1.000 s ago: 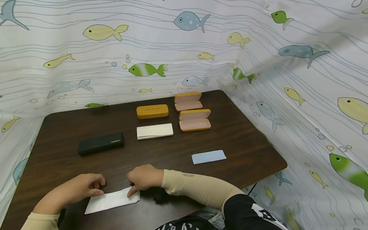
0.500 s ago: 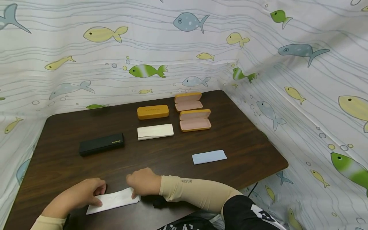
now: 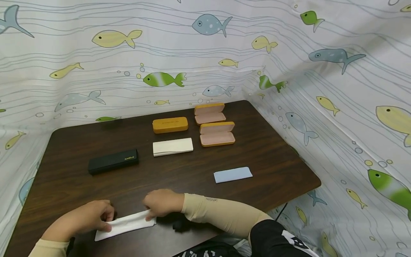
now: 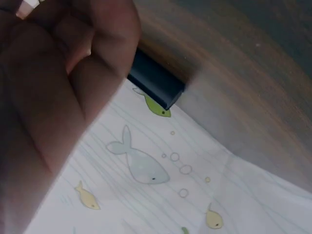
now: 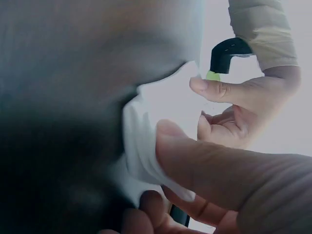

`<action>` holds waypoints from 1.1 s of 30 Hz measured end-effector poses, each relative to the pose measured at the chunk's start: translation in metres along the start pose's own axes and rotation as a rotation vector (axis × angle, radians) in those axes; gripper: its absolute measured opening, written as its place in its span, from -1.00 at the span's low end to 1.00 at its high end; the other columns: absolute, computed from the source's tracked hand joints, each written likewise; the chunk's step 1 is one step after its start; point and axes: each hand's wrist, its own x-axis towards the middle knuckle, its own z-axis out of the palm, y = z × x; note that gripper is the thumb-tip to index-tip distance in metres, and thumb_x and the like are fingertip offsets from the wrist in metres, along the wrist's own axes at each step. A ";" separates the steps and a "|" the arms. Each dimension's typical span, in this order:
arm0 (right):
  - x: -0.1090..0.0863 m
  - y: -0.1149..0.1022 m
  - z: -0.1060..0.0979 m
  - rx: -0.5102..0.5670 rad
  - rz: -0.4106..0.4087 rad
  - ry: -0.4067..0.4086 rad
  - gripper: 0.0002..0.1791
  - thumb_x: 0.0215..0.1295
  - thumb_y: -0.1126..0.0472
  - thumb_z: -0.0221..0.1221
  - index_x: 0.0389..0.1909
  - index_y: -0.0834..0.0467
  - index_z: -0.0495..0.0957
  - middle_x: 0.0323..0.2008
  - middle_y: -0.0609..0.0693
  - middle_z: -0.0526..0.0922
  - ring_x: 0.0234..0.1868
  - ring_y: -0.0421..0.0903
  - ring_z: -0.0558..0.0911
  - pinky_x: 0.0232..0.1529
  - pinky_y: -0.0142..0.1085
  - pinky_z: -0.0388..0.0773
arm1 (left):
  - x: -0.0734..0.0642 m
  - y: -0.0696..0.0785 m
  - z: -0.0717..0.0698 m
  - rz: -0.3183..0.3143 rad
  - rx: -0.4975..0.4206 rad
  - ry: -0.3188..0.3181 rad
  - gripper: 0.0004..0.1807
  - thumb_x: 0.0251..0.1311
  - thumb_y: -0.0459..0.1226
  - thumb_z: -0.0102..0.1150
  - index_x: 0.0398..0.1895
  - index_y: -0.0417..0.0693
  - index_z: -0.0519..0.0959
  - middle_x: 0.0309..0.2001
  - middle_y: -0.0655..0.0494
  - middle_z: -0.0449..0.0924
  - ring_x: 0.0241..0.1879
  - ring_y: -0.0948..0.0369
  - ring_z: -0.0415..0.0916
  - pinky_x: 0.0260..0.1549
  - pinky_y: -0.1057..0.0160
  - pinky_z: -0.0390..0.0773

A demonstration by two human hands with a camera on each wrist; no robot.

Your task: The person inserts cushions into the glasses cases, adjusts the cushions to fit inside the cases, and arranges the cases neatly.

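A white folded cloth lies near the table's front edge, long and narrow, with several layers showing at its end in the right wrist view. My left hand pinches its left part, thumb on top and fingers at the far edge. At the right end my right hand pinches the cloth, the thumb pressing on its upper face. In the left wrist view, the left hand fills the left side and hides the cloth. A black case with gold lettering rests beyond the hands.
A closed yellow case and two opened cases, one farther and one nearer, stand at the back. A cream folded cloth and a light-blue folded cloth lie on the brown table. A fish-print curtain surrounds it.
My left thumb has come down from the far edge onto the top of the white cloth. The right hand has shifted slightly at its end, and the cloth looks narrower.
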 end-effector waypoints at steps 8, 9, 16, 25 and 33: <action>0.002 0.027 -0.007 0.320 -0.119 0.028 -0.65 0.34 0.12 0.36 -0.51 0.05 0.38 -0.55 -0.21 0.38 -0.57 -0.35 0.33 -0.50 -0.56 0.28 | 0.000 -0.007 -0.008 0.183 -0.351 -0.121 -0.82 0.38 -0.32 0.22 -0.35 -0.12 0.42 -0.52 0.43 0.29 -0.55 0.50 0.16 -0.69 0.30 0.16; 0.002 0.030 -0.008 0.348 -0.113 0.028 -0.69 0.33 0.13 0.36 -0.47 0.06 0.43 -0.54 -0.21 0.42 -0.56 -0.35 0.35 -0.49 -0.56 0.30 | 0.001 -0.008 -0.008 0.202 -0.391 -0.128 -0.84 0.40 -0.34 0.19 -0.32 -0.14 0.42 -0.52 0.42 0.29 -0.55 0.50 0.15 -0.70 0.30 0.16; 0.006 0.048 -0.015 0.517 -0.064 0.023 -0.87 0.41 0.19 0.28 -0.15 0.16 0.68 -0.43 -0.19 0.59 -0.54 -0.29 0.52 -0.46 -0.51 0.48 | 0.007 -0.015 -0.013 0.241 -0.546 -0.084 -0.90 0.51 -0.44 -0.02 -0.06 -0.35 0.44 -0.31 0.08 0.66 -0.38 0.22 0.66 -0.46 0.12 0.70; 0.007 0.068 -0.020 0.926 0.042 0.042 -0.86 0.42 0.34 0.22 -0.15 0.33 0.69 -0.41 -0.05 0.62 -0.48 -0.19 0.65 -0.37 -0.35 0.68 | 0.018 -0.013 -0.019 0.234 -0.477 0.053 -0.75 0.50 -0.42 0.01 0.12 -0.43 0.41 -0.28 0.01 0.72 -0.32 0.20 0.67 -0.40 0.20 0.67; 0.007 0.079 -0.025 1.107 0.106 0.007 -0.86 0.47 0.31 0.18 -0.12 0.30 0.66 -0.50 0.12 0.69 -0.52 -0.04 0.73 -0.50 -0.26 0.67 | 0.028 -0.012 -0.025 0.174 -0.588 0.040 -0.71 0.48 -0.41 0.04 0.11 -0.53 0.46 -0.25 -0.04 0.74 -0.30 0.20 0.69 -0.36 0.19 0.70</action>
